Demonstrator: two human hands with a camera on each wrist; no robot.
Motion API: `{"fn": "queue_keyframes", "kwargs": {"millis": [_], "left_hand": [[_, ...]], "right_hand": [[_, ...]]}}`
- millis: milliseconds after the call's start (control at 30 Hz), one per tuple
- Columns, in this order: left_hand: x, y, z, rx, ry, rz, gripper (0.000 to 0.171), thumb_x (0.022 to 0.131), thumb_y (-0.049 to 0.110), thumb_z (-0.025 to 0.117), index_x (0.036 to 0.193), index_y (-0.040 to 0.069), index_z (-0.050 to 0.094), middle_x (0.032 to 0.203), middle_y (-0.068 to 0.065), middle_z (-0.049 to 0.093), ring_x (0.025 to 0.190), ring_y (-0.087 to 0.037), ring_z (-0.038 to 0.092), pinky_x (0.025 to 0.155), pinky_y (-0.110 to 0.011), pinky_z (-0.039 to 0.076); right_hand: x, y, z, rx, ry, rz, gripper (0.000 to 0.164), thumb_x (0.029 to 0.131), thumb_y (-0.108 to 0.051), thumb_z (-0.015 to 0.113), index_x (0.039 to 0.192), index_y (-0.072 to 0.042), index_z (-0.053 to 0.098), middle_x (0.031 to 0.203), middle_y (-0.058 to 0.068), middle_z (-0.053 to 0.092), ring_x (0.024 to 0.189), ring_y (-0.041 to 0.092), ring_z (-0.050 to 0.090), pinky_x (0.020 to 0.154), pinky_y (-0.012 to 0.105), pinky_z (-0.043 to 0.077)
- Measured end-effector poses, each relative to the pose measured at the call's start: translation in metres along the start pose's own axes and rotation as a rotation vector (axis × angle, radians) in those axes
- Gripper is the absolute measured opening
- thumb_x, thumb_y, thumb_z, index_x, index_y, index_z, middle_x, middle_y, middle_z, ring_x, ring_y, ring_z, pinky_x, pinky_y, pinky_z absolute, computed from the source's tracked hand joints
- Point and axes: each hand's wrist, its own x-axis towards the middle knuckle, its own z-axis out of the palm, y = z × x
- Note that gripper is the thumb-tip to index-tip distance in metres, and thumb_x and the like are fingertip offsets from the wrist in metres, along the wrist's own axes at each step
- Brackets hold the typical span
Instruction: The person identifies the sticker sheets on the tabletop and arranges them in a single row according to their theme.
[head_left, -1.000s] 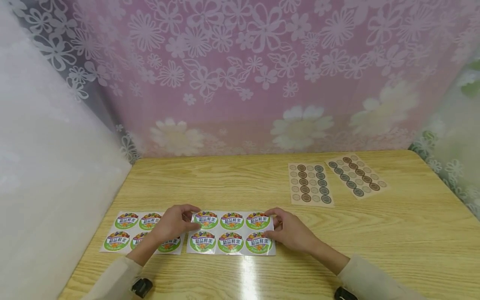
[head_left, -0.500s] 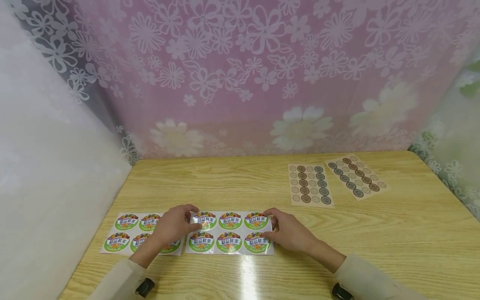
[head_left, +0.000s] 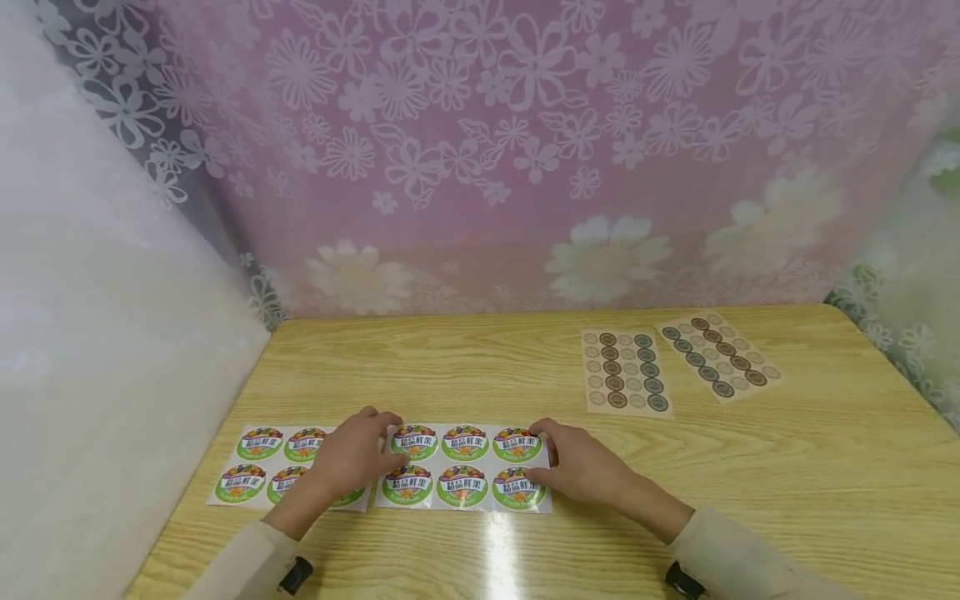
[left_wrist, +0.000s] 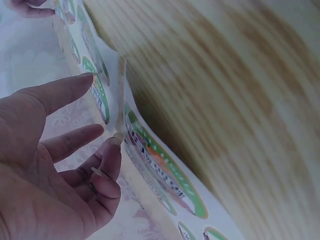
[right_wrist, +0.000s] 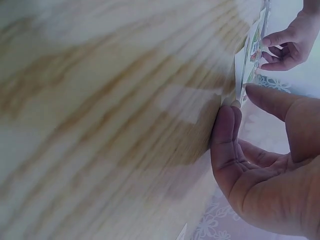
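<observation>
In the head view, a sheet of round fruit stickers lies on the table in front of me, green-edged labels in two rows. My left hand holds its left end, thumb on the face and fingers at the far corner. At the opposite end, my right hand holds the side edge between thumb and fingers. A matching sticker sheet lies just left, partly hidden under my left forearm. The left wrist view shows the thumb on a label and the other fingertips beside the narrow gap between the sheets.
Two tan sheets of small round stickers, one straight and one slanted, lie at the back right of the wooden table. A pink flowered curtain hangs behind it, and a white cloth stands at the left.
Both hands have shifted the middle sticker sheet slightly left, narrowing its gap to the left sheet. The grip looks much the same, and the head view has moved a little.
</observation>
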Motion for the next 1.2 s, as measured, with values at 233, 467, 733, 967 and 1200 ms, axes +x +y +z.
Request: {"fn": "queue_keyframes", "kwargs": {"millis": [233, 467, 733, 967, 1200], "left_hand": [[-0.002, 0.001, 0.0, 0.06, 0.015, 0.032, 0.045, 0.076, 0.03, 0.08, 0.114, 0.009, 0.067, 0.095, -0.006, 0.059, 0.068, -0.013, 0.05, 0.053, -0.031, 0.043], [-0.006, 0.001, -0.002, 0.075, 0.035, 0.015, 0.047, 0.076, 0.03, 0.08, 0.116, 0.008, 0.067, 0.1, -0.007, 0.059, 0.075, -0.016, 0.054, 0.055, -0.032, 0.045], [-0.011, 0.002, -0.003, 0.137, 0.065, 0.054, 0.046, 0.076, 0.027, 0.078, 0.116, 0.007, 0.067, 0.099, -0.005, 0.057, 0.082, -0.02, 0.055, 0.06, -0.033, 0.045], [-0.014, 0.01, -0.003, 0.153, 0.074, 0.089, 0.044, 0.079, 0.028, 0.077, 0.117, 0.007, 0.066, 0.101, -0.005, 0.058, 0.086, -0.022, 0.055, 0.065, -0.035, 0.047], [-0.011, 0.014, -0.002, 0.151, 0.166, 0.17, 0.048, 0.083, 0.028, 0.075, 0.123, 0.006, 0.061, 0.11, -0.011, 0.059, 0.093, -0.028, 0.059, 0.07, -0.042, 0.051]], "right_hand": [[-0.001, 0.0, -0.001, -0.023, -0.007, -0.028, 0.054, 0.082, -0.026, 0.078, 0.124, -0.001, 0.056, 0.068, -0.007, 0.052, 0.057, 0.007, 0.045, 0.05, 0.022, 0.035], [0.0, -0.004, 0.001, -0.046, -0.013, -0.027, 0.053, 0.082, -0.03, 0.077, 0.124, -0.003, 0.056, 0.067, -0.007, 0.05, 0.056, 0.007, 0.044, 0.049, 0.023, 0.034], [0.002, -0.002, 0.002, -0.091, 0.016, -0.052, 0.05, 0.082, -0.028, 0.076, 0.121, -0.003, 0.058, 0.071, -0.006, 0.05, 0.061, 0.008, 0.044, 0.052, 0.023, 0.036], [-0.001, 0.0, -0.003, -0.096, 0.017, -0.049, 0.041, 0.086, -0.023, 0.072, 0.121, -0.005, 0.06, 0.077, -0.006, 0.048, 0.066, 0.009, 0.044, 0.056, 0.025, 0.037], [-0.004, 0.004, -0.017, -0.127, 0.019, -0.084, 0.038, 0.089, -0.023, 0.069, 0.123, -0.008, 0.06, 0.093, -0.005, 0.055, 0.078, 0.009, 0.05, 0.068, 0.029, 0.045]]}}
